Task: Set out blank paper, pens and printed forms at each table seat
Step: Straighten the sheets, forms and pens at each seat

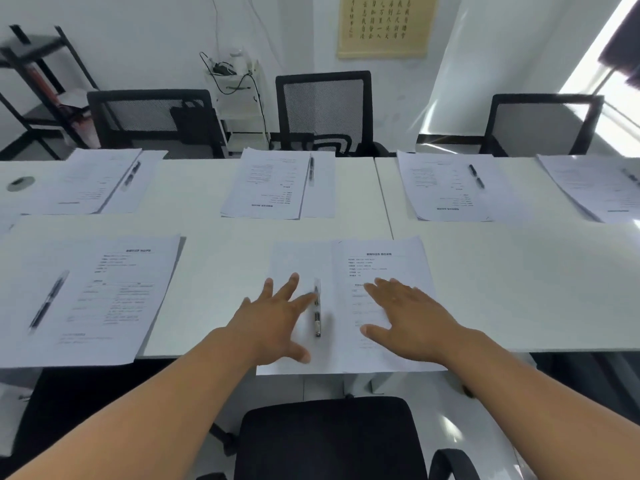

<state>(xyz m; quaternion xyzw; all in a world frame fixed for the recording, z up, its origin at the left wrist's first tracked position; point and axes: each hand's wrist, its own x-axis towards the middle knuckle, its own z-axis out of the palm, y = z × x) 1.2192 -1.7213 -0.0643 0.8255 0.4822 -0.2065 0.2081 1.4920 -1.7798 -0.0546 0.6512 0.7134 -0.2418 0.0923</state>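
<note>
We see two bare forearms entering from the lower corners of the frame, with no sleeves, and our left hand (277,317) and right hand (412,320) carry no gloves, rings or watch that we can make out.

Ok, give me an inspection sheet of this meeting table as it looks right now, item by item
Surface: white table, made of joined sections.
Job's things: near seat has blank paper beside a printed form, with a pen between them. Five other paper sets are visible, each with a pen, one cut off at the right edge.
Clutter: round grey disc at the far left of the table.
Grippers: left hand open, fingers spread over the blank paper beside the pen; right hand open, flat on the printed form.
Cables: black leads on the white cart by the wall.
Surroundings: black mesh chairs, wall scroll, black shelf.
</note>
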